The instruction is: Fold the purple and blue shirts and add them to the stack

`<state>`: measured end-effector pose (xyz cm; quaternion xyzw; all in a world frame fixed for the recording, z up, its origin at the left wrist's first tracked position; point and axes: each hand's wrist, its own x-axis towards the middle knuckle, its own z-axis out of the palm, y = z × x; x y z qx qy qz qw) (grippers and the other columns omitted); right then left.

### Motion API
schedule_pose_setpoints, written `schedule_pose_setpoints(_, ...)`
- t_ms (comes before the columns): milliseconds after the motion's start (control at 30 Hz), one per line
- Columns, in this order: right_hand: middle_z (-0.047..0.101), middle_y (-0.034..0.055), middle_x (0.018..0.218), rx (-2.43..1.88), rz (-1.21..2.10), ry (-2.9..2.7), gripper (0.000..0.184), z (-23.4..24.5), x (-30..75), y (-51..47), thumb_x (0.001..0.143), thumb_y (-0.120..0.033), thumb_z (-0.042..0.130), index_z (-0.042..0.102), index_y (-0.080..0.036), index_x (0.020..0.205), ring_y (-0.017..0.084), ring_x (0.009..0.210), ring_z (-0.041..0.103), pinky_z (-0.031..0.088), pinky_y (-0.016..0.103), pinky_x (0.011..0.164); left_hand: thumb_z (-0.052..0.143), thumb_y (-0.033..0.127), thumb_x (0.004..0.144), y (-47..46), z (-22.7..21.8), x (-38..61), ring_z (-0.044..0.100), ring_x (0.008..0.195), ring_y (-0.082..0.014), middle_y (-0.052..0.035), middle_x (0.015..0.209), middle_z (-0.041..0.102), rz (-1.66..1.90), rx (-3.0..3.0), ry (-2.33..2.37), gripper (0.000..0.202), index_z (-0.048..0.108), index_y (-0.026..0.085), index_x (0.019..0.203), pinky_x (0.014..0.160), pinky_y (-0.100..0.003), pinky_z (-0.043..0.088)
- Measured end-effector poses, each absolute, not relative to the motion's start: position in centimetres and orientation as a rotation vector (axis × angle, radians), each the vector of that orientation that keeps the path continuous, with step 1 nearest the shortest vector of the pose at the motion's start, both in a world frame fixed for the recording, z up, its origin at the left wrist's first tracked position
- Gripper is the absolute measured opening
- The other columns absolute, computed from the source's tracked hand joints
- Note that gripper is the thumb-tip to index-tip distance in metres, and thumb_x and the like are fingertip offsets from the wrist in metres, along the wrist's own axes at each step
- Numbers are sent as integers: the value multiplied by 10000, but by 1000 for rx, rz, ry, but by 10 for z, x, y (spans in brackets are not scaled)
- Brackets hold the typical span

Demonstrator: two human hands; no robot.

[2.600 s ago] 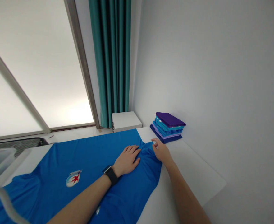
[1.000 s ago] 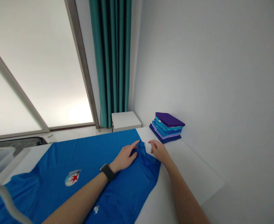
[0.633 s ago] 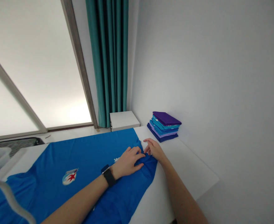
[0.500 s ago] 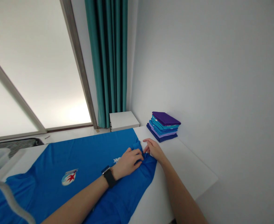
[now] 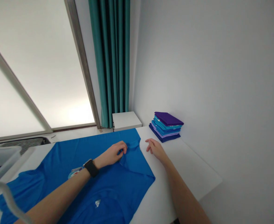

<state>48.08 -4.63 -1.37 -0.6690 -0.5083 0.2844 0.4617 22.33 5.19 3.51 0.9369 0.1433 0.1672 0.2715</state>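
Pinching, seemingly, the blue T-shirt [image 5: 133, 179], my nearer left hand [image 5: 114, 152] is crossing it; my empty right hand [image 5: 156, 149] is pointing leftward at it, near the worktop's [image 5: 193, 172] far edge.

A plain, pale grey wall [image 5: 197, 74] fills the right side, meeting the corner beside a green curtain [image 5: 110, 62] that hangs in deep vertical folds. To the left, large translucent panels [image 5: 36, 71] in brownish-grey frames glow brightest near their lower right corner. Below, a low white cabinet [image 5: 126, 120] stands on pale floor [image 5: 77, 134], beyond the white tabletop [image 5: 195, 168].
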Motion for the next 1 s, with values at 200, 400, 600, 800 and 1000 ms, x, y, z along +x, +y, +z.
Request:
schedule_pose_setpoints(200,617,-29,595,-1704,607,-1325,313,-16,480,-46,882,-326,381,616,-177,1024,117,466,450,353,228,491,401,144,902,46,28,205,568,911,-183,-64,1045,568,440,2652,558,231,616,192,970,855,-317,473)
schedule_pose_setpoints(400,617,-28,607,-1746,586,-1365,313,-19,480,-46,877,-300,381,623,-176,1032,116,466,449,339,230,490,593,323,885,28,37,193,565,957,-205,-45,1091,578,249,2824,343,206,621,237,1070,850,-311,444)
schedule_pose_setpoints(600,616,-29,604,-1743,562,-1384,300,-17,478,-47,874,-296,387,627,-179,1010,119,478,467,338,232,501,463,204,962,28,28,189,564,901,-169,-37,1013,588,263,2903,295,147,609,211,944,812,-276,427)
schedule_pose_setpoints(800,614,-30,611,-1747,552,-1401,303,-18,477,-46,872,-288,389,633,-182,1017,117,469,462,333,234,499,414,232,986,29,39,187,568,895,-166,-41,1007,591,343,2897,336,186,596,208,962,811,-273,432)
schedule_pose_setpoints(1000,615,-28,616,-1749,530,-1412,299,-18,478,-47,869,-285,388,636,-186,1002,125,497,475,346,238,526,410,246,978,37,35,174,562,920,-176,-48,1029,588,340,2849,423,206,613,211,970,837,-280,442)
